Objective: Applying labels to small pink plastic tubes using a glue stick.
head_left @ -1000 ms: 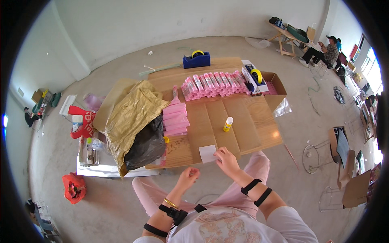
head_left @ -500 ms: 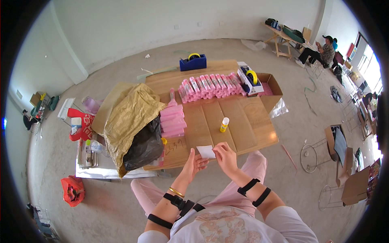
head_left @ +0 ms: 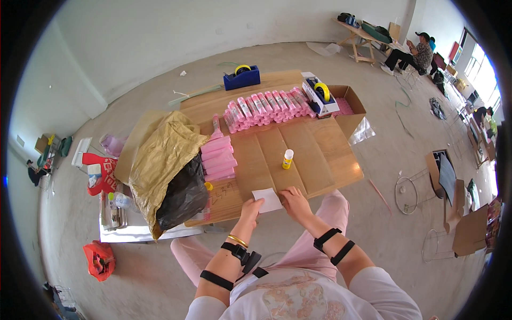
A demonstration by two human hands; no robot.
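A small white sheet of paper is held at its left edge by my left hand, thumb on top, over the near edge of the table. Close to the paper's right side is my right hand. Its fingers are bent and drawn together, the tips by the edge of a flat cardboard sheet; what they pinch, if anything, is too small to make out. Farther in, a glue stick with a yellow body and white cap stands upright on the cardboard.
Labelled pink rolls are piled at the back, with plain pink rolls at the left. A blue tape dispenser, another yellow tape roll and an open carton line the far side. Gold and black bags cover the left end.
My left hand has closed on the paper's left edge. The right hand has come off the paper to its right side. The whole view has shifted slightly.
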